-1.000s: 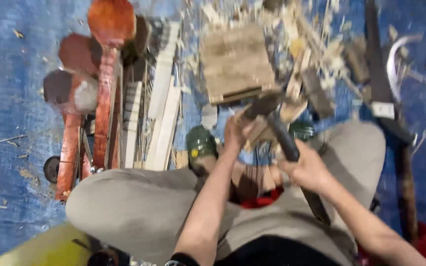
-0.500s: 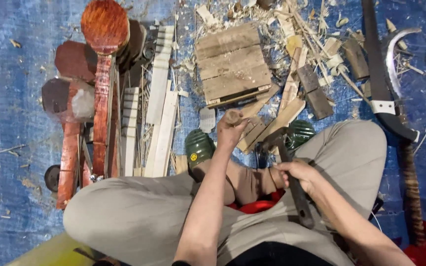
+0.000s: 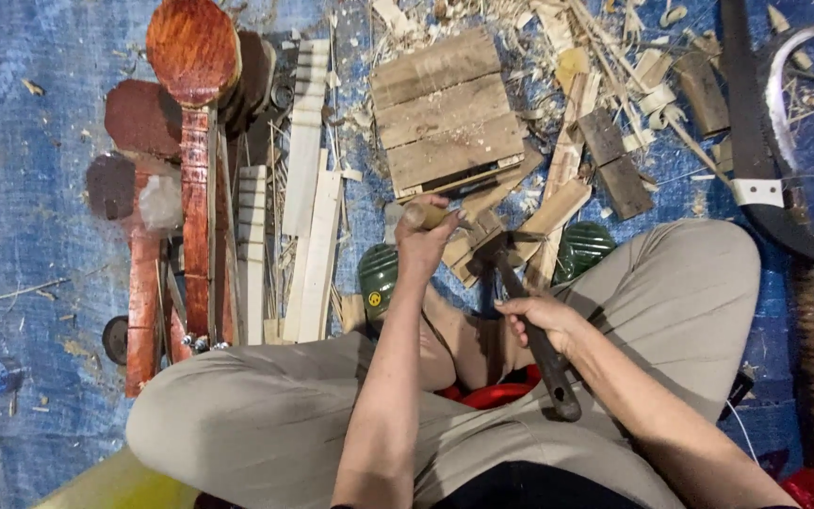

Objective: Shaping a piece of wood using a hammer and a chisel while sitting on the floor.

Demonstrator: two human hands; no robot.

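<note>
Sitting cross-legged on the floor, the person has a carving stroke in hand. The left hand (image 3: 423, 247) has its grip wrapped tight around the wooden handle of a chisel (image 3: 426, 216), with the tool angled down toward a pale wooden workpiece (image 3: 482, 240) that lies just in front of the shins. The right hand (image 3: 541, 316) is clamped on the dark handle of a hammer (image 3: 529, 325), whose head sits at or just over the workpiece, right of the chisel; whether it touches the wood I cannot tell. To my eye this is the chipping stage. A next blow would, I judge, call for the chisel edge to be held steady on the wood and the hammer to land squarely on the chisel butt, clear of the knuckles.

Taking the workpiece as the mark: just beyond it lies a small slatted wooden block (image 3: 447, 115) amid a scatter of shavings and offcuts (image 3: 614, 85). Left of it are pale notched strips (image 3: 305, 188), then reddish-brown carved paddle-shaped pieces (image 3: 195, 141). Well to its right lies a curved sickle (image 3: 784, 104) beside a long dark blade. Two green sandals (image 3: 377, 278) flank it. Everything rests on a blue tarpaulin (image 3: 21, 188) spread over the floor; no walls show.
</note>
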